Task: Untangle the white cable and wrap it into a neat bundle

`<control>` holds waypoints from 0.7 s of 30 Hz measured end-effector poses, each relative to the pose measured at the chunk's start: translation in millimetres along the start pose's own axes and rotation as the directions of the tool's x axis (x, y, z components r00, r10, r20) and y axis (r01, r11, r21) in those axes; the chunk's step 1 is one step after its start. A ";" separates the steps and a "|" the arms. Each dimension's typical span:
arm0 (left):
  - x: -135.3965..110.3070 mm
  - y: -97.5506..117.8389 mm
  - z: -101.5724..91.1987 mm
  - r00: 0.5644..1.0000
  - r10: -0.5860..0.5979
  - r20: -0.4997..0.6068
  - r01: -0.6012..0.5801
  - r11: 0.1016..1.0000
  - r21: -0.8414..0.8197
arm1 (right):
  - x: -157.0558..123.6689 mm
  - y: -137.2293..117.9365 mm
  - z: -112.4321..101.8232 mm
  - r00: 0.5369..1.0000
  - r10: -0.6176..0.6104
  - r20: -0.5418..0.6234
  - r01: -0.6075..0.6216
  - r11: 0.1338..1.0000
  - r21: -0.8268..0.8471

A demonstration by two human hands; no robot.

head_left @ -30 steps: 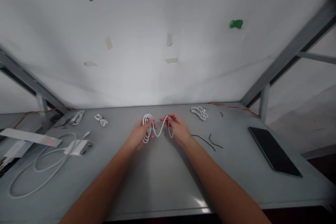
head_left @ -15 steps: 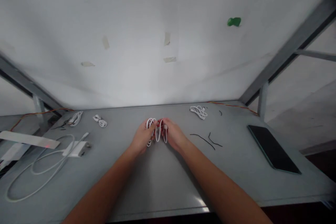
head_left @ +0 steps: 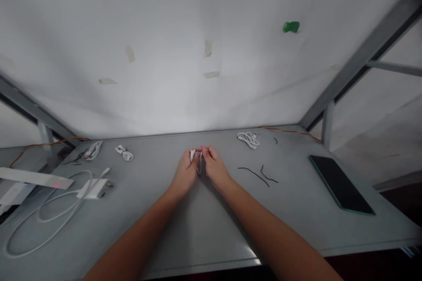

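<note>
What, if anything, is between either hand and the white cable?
Nothing visible: the left hand grips the bundled white cable, and the right hand pinches it too. The black ties lie clear, right of the right hand.

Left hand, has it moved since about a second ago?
Yes, to the right: the left hand is now farther from the white cable bundle lying nearest to its left, and closer to the right hand.

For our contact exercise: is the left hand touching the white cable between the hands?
Touching. The head view shows the left hand gripping the cable, its bunched strands between thumb and fingers.
</note>
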State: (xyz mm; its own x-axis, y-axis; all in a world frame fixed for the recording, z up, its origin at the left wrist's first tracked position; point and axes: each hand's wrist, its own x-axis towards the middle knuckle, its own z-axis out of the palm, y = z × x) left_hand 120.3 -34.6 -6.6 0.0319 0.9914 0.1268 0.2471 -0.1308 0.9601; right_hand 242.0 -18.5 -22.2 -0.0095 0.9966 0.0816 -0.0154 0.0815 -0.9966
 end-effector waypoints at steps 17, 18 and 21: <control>1.1 8.8 -7.1 0.967 -0.253 0.039 0.248 0.887 -0.390 | -2.4 -18.7 -5.0 0.984 0.033 0.175 -0.024 0.998 -0.054; 2.6 9.1 -8.8 0.962 -0.272 0.021 0.257 0.878 -0.403 | -3.1 -19.0 -5.1 0.979 0.063 0.193 -0.049 0.996 -0.074; 7.2 8.6 -14.2 0.953 -0.303 -0.006 0.274 0.870 -0.410 | -6.1 -19.7 -6.7 0.960 0.121 0.253 -0.098 0.990 -0.103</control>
State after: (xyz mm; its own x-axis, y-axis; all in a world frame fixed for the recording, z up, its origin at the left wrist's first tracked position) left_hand 108.9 -28.6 6.1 -0.0504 0.9843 -0.1689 -0.1735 0.1579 0.9721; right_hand 249.1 -26.1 -3.2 -0.2637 0.9638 -0.0390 0.0882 -0.0162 -0.9960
